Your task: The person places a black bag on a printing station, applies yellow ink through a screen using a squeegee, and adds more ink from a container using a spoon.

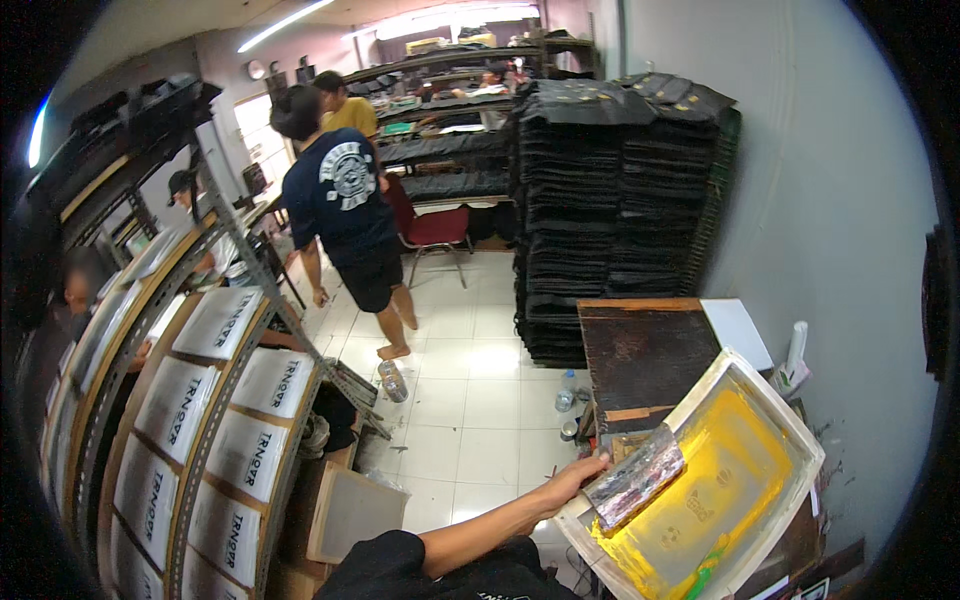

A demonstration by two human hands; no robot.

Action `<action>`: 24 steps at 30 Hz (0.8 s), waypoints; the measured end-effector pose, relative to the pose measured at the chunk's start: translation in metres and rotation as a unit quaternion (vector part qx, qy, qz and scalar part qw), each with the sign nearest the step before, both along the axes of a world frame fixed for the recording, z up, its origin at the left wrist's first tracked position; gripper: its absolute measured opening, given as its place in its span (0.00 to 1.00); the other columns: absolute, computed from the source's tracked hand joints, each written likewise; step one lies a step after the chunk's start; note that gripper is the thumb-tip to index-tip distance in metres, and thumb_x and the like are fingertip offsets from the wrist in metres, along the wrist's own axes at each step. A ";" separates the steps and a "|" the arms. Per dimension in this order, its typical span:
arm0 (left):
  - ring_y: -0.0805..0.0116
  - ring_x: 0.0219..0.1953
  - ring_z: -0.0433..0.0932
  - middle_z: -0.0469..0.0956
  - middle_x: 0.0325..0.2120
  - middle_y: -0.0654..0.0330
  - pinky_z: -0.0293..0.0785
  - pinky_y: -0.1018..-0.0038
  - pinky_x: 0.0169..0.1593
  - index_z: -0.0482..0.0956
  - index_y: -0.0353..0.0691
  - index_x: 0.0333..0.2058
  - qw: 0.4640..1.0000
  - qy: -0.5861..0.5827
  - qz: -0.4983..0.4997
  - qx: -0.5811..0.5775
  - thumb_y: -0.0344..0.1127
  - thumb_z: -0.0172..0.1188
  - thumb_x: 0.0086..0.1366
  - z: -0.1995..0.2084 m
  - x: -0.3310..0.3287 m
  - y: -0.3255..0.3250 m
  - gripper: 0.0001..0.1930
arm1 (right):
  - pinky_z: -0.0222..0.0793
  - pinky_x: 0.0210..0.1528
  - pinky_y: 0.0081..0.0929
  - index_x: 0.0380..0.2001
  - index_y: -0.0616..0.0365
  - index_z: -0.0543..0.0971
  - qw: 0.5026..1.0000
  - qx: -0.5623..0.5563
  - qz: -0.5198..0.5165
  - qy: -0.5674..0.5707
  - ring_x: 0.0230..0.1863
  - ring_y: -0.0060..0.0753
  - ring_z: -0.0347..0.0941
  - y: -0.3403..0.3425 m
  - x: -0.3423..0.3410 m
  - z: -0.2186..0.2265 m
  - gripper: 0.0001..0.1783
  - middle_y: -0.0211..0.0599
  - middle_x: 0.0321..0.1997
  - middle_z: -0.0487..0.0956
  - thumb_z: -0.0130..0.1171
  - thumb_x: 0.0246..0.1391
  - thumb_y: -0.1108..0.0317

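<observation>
My left hand (580, 477) is closed at the left edge of a screen printing frame (805, 452), its thumb beside the squeegee and its other fingers mostly hidden. The frame is tilted, with a pale rim and yellow ink (752, 425) smeared over its mesh. A streak of green ink (708, 568) shows near the lower edge. Across the mesh's left end lies an ink-stained squeegee (635, 478), close to my thumb. My right hand is out of sight.
A dark wooden table (640, 345) stands beyond the frame, with a white sheet (737, 333) on it. Tall stacks of black pieces (615, 200) rise behind. Left stands a metal rack (205, 440) of printed white sheets. A person in a dark shirt (345, 200) is on the tiled floor near a red chair (435, 225).
</observation>
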State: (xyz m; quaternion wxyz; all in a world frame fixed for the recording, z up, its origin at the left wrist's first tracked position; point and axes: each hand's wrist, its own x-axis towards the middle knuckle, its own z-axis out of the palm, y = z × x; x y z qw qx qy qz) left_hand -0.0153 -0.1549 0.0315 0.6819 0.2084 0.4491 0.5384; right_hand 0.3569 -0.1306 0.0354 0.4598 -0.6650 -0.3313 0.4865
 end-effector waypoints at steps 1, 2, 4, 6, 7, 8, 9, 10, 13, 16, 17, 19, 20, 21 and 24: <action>0.70 0.50 0.76 0.79 0.49 0.56 0.72 0.71 0.57 0.77 0.35 0.55 1.000 -0.005 0.016 0.017 0.57 0.48 0.77 0.002 -0.009 -0.010 0.28 | 0.75 0.50 0.37 0.56 0.72 0.77 1.000 0.002 0.014 0.001 0.47 0.43 0.79 -0.001 -0.007 0.003 0.33 0.48 0.51 0.82 0.54 0.69 0.46; 0.70 0.49 0.77 0.79 0.48 0.56 0.72 0.71 0.57 0.77 0.35 0.54 0.999 -0.004 0.032 0.020 0.56 0.48 0.77 0.001 -0.020 -0.019 0.28 | 0.75 0.51 0.37 0.56 0.72 0.77 1.000 0.003 0.028 -0.001 0.48 0.44 0.79 0.000 -0.012 0.004 0.33 0.48 0.52 0.82 0.54 0.69 0.47; 0.70 0.50 0.77 0.80 0.48 0.56 0.73 0.70 0.57 0.77 0.35 0.54 0.998 0.005 0.062 0.023 0.56 0.47 0.77 0.001 -0.039 -0.033 0.28 | 0.75 0.51 0.38 0.57 0.72 0.76 0.999 0.003 0.053 -0.002 0.48 0.45 0.79 0.003 -0.026 0.008 0.33 0.49 0.52 0.81 0.54 0.69 0.47; 0.69 0.51 0.77 0.80 0.48 0.55 0.73 0.70 0.57 0.77 0.35 0.54 0.996 -0.002 0.091 0.019 0.56 0.47 0.77 -0.001 -0.062 -0.046 0.28 | 0.75 0.51 0.38 0.58 0.72 0.76 0.997 0.005 0.078 -0.004 0.49 0.46 0.78 0.005 -0.043 0.010 0.34 0.49 0.53 0.81 0.54 0.69 0.47; 0.69 0.51 0.77 0.80 0.49 0.55 0.73 0.70 0.57 0.77 0.35 0.54 0.994 -0.006 0.107 0.023 0.56 0.47 0.77 -0.004 -0.073 -0.053 0.28 | 0.75 0.52 0.39 0.58 0.72 0.76 0.996 0.005 0.093 -0.004 0.49 0.46 0.78 0.006 -0.052 0.011 0.34 0.49 0.53 0.81 0.55 0.69 0.47; 0.69 0.52 0.78 0.80 0.49 0.54 0.73 0.69 0.58 0.77 0.35 0.55 0.991 0.000 0.127 0.030 0.56 0.47 0.77 -0.008 -0.084 -0.058 0.27 | 0.75 0.52 0.39 0.58 0.72 0.76 0.994 0.005 0.108 -0.004 0.49 0.47 0.78 0.008 -0.065 0.012 0.34 0.50 0.54 0.81 0.55 0.69 0.47; 0.68 0.52 0.78 0.80 0.49 0.54 0.73 0.69 0.58 0.77 0.35 0.55 0.989 -0.005 0.142 0.033 0.55 0.48 0.77 -0.013 -0.097 -0.064 0.27 | 0.75 0.52 0.39 0.59 0.72 0.76 0.992 0.004 0.125 -0.005 0.50 0.47 0.78 0.011 -0.077 0.011 0.34 0.50 0.54 0.81 0.55 0.69 0.47; 0.68 0.52 0.78 0.80 0.49 0.54 0.73 0.69 0.58 0.77 0.35 0.55 0.988 -0.011 0.153 0.034 0.55 0.48 0.77 -0.007 -0.109 -0.070 0.27 | 0.75 0.52 0.39 0.59 0.72 0.75 0.990 0.002 0.140 -0.004 0.50 0.47 0.78 0.011 -0.091 0.020 0.34 0.50 0.54 0.81 0.55 0.69 0.47; 0.67 0.52 0.78 0.80 0.49 0.54 0.73 0.69 0.58 0.77 0.35 0.55 0.979 -0.026 0.200 0.029 0.55 0.48 0.77 -0.017 -0.150 -0.085 0.27 | 0.75 0.53 0.40 0.60 0.73 0.75 0.982 -0.003 0.188 -0.004 0.51 0.49 0.78 0.018 -0.136 0.024 0.35 0.51 0.55 0.81 0.55 0.69 0.47; 0.66 0.53 0.77 0.79 0.50 0.54 0.72 0.69 0.60 0.76 0.34 0.55 0.970 -0.043 0.238 0.023 0.56 0.49 0.76 -0.021 -0.194 -0.103 0.28 | 0.75 0.53 0.40 0.61 0.73 0.75 0.975 -0.009 0.223 -0.008 0.51 0.48 0.78 0.030 -0.188 0.021 0.36 0.52 0.55 0.80 0.55 0.69 0.47; 0.66 0.53 0.77 0.79 0.50 0.54 0.71 0.68 0.60 0.76 0.34 0.56 0.968 -0.049 0.246 0.021 0.56 0.49 0.76 -0.021 -0.209 -0.108 0.28 | 0.75 0.53 0.40 0.60 0.73 0.75 0.972 -0.012 0.236 -0.007 0.51 0.48 0.78 0.036 -0.206 0.018 0.36 0.52 0.55 0.80 0.55 0.69 0.47; 0.66 0.53 0.77 0.79 0.50 0.55 0.70 0.68 0.61 0.76 0.34 0.55 0.962 -0.034 0.270 0.012 0.56 0.49 0.76 -0.023 -0.238 -0.120 0.28 | 0.75 0.53 0.40 0.60 0.74 0.74 0.966 -0.017 0.256 -0.012 0.51 0.47 0.78 0.046 -0.241 0.010 0.36 0.53 0.55 0.80 0.55 0.69 0.47; 0.66 0.53 0.77 0.79 0.50 0.55 0.70 0.68 0.61 0.76 0.35 0.55 0.958 -0.029 0.284 0.010 0.56 0.50 0.76 -0.023 -0.251 -0.126 0.28 | 0.75 0.52 0.40 0.60 0.74 0.74 0.964 -0.019 0.266 -0.014 0.51 0.47 0.78 0.050 -0.258 0.006 0.36 0.53 0.55 0.80 0.55 0.69 0.46; 0.66 0.53 0.77 0.79 0.51 0.55 0.70 0.68 0.61 0.76 0.35 0.55 0.954 -0.031 0.299 -0.007 0.57 0.50 0.76 -0.024 -0.264 -0.131 0.28 | 0.75 0.52 0.40 0.60 0.74 0.74 0.961 -0.022 0.274 -0.015 0.51 0.46 0.78 0.053 -0.277 0.003 0.36 0.54 0.55 0.80 0.55 0.69 0.46; 0.66 0.54 0.76 0.78 0.52 0.55 0.69 0.68 0.61 0.75 0.35 0.55 0.946 -0.029 0.324 -0.011 0.57 0.50 0.76 -0.023 -0.302 -0.147 0.28 | 0.76 0.50 0.37 0.59 0.75 0.75 0.958 -0.018 0.285 0.004 0.49 0.45 0.79 0.053 -0.333 0.004 0.36 0.55 0.54 0.81 0.55 0.69 0.47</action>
